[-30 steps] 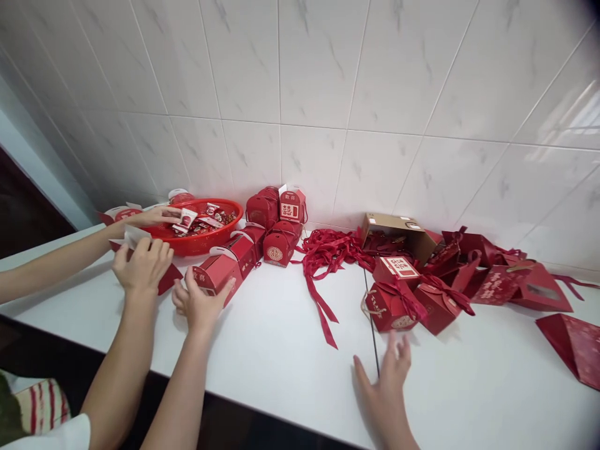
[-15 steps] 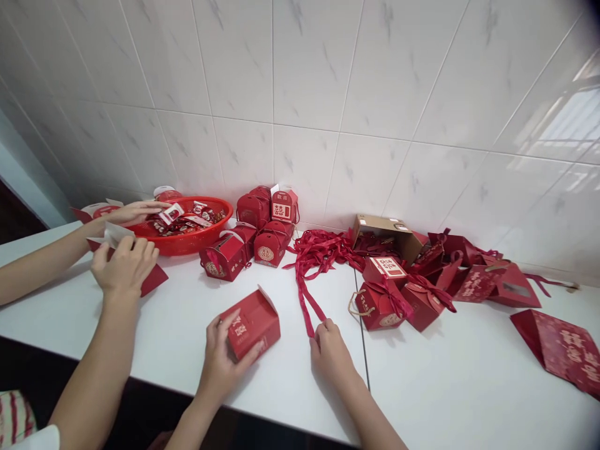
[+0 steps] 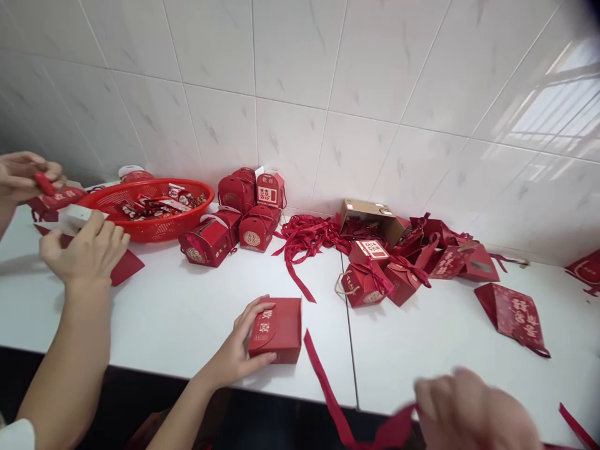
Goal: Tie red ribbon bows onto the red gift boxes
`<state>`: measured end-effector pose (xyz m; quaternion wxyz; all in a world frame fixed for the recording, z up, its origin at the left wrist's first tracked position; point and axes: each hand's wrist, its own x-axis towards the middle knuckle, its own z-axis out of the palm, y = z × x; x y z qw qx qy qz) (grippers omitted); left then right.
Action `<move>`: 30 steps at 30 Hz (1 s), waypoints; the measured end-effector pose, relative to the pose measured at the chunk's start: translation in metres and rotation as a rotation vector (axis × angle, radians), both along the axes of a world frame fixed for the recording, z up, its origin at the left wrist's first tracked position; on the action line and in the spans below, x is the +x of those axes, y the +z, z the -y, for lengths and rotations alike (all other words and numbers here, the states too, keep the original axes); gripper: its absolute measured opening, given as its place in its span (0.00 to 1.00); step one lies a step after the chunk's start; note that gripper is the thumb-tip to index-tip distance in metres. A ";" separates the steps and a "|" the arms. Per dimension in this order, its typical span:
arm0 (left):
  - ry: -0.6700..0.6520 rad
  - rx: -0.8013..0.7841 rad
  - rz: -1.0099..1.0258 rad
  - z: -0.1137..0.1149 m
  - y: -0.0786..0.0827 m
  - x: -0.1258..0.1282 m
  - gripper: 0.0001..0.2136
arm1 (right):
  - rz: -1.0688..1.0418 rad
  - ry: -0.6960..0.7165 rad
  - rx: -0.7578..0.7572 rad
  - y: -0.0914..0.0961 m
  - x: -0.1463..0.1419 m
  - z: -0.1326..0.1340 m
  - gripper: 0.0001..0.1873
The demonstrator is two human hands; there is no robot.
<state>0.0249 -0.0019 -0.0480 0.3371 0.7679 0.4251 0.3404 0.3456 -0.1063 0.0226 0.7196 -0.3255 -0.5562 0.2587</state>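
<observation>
The half-open left hand [image 3: 244, 347] holds a red box [image 3: 285, 322] between thumb and fingers over the bench [image 3: 187, 319], while the blurred right hand [image 3: 473, 406], curled closed, grips a red ribbon [image 3: 324, 378] whose free end trails back toward the left hand, just beside the box.

Held box [image 3: 281, 325]: 歡喜; back box [image 3: 270, 187]: 歡喜, 囍; right-side box [image 3: 369, 251]: 囍
</observation>
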 end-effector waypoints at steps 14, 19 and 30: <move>0.065 0.241 -0.263 0.000 0.062 0.046 0.12 | -0.031 0.055 -0.604 -0.031 -0.076 -0.077 0.14; 0.070 0.300 -0.303 -0.003 0.067 0.051 0.11 | -0.048 0.082 -0.604 -0.028 -0.080 -0.078 0.13; 0.000 0.247 -0.003 -0.001 0.075 0.050 0.05 | 0.397 0.042 -0.365 -0.029 -0.091 -0.085 0.17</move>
